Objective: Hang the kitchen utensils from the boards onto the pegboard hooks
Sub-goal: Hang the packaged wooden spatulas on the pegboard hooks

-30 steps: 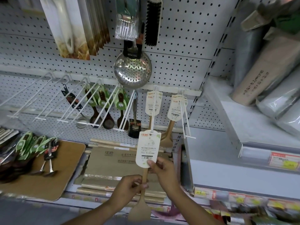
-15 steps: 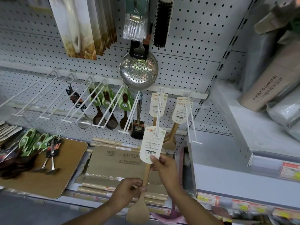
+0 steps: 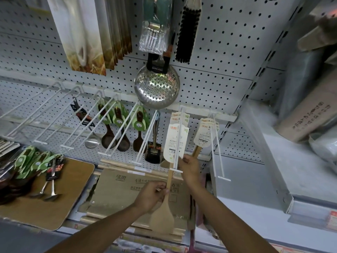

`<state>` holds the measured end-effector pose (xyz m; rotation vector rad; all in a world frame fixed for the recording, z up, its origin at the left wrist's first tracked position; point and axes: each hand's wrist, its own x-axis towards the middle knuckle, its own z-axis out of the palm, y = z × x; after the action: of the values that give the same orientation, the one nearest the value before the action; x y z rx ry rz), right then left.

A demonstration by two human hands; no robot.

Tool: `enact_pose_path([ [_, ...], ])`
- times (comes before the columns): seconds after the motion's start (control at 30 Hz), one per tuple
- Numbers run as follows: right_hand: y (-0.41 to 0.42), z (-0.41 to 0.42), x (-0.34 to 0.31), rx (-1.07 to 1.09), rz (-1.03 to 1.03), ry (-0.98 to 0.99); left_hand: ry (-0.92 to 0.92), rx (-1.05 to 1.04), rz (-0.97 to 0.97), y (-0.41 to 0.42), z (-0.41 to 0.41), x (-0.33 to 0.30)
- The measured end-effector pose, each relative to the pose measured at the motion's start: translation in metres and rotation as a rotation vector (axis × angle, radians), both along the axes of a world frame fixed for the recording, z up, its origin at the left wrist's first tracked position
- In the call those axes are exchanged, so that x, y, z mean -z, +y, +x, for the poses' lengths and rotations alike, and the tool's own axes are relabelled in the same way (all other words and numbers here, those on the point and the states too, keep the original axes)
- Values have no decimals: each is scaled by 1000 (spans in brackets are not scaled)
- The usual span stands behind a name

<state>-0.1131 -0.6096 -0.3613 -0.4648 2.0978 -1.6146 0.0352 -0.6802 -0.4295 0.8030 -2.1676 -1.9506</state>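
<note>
Fingers (image 3: 165,191) of both hands pinch wooden spatula (image 3: 162,219).

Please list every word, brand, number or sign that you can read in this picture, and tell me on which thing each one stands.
"HONGJIAYU": black card label above the steel skimmer; the middle letters are blurred, so this reading is unsure.
Red logo on the white tag of the wooden spatula: too small to read.
Barcode digits on that tag: too small.
Printing on the cardboard box: blurred.
Characters on the brown roll: blurred.
</note>
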Motion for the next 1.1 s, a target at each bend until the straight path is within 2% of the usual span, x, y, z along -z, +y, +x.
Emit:
enact_pose_path([
  [0.1,-10,-10,-1,18,33,35,9,-14,-19,-6,-10,-2],
  [0.33,-22,-21,-6,15,-25,-40,-24,-73,-51,-14,-25,-7],
  [0.5,-24,-29,-5,-23,24,-66,-35,-123,-48,-13,-29,-7],
  [0.7,-1,-26,-1,-46,118,61,79,-210,-228,-28,-3,-19],
  [0.77,11,-20,3,-120,194,159,86,-182,-319,-37,15,-26],
  [0.9,17,11,-1,-310,277,378,49,-83,-653,-60,58,-41],
  [0.97,11,30,-6,-460,289,447,47,-60,-734,-73,82,-49],
  [1.1,-13,70,-13,-660,288,745,65,-106,-814,-99,136,-62],
])
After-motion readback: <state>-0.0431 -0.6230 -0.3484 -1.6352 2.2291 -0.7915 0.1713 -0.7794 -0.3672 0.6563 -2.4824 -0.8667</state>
